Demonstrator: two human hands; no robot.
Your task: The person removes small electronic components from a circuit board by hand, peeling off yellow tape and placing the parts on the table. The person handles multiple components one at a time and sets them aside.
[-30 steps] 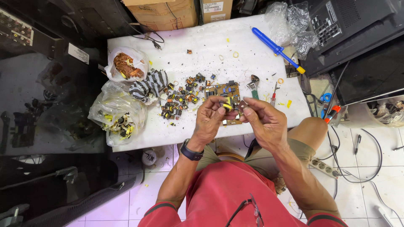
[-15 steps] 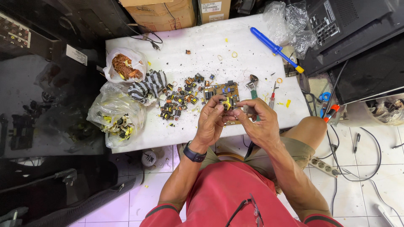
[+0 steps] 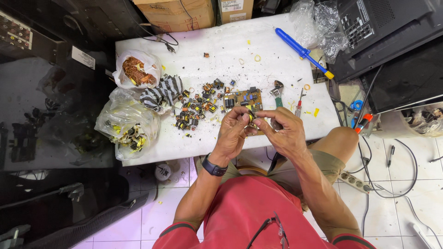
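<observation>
1. Both hands meet over the near edge of the table [image 3: 221, 60]. The left hand [image 3: 233, 133] and the right hand [image 3: 281, 131] pinch a small yellow-and-dark component [image 3: 252, 118] between fingertips and thumbs. It is too small to name for sure, but it looks like a little wound coil or transformer.
2. Just beyond the fingers lies the brown circuit board [image 3: 240, 97], flat on the table. Several parts stand on it yet, so as a judgement the stripping is partly done and not finished.
3. Signs of work done: a loose heap of pulled components [image 3: 196, 108] lies left of the board, small blocky pieces in yellow, black, copper and red. A clear plastic bag [image 3: 127, 131] at the left edge holds more of the same kind. Another clear bag [image 3: 136, 69] holds a tangle of bare copper wire.
4. Between the bags sits a crumpled black-and-white striped bag [image 3: 161, 94], soft and folded.
5. The table top is white and rough-looking, speckled with dark crumbs, yellow scraps and a few rubber bands.
6. Tools lie untouched to the right: a metal adjustable wrench [image 3: 277, 92] just beside the board, a thin red-handled screwdriver [image 3: 299, 107] near it, and a long blue-handled screwdriver [image 3: 302, 50] with a yellow tip further back.
7. A dark watch [image 3: 213, 167] sits on the left wrist.
</observation>
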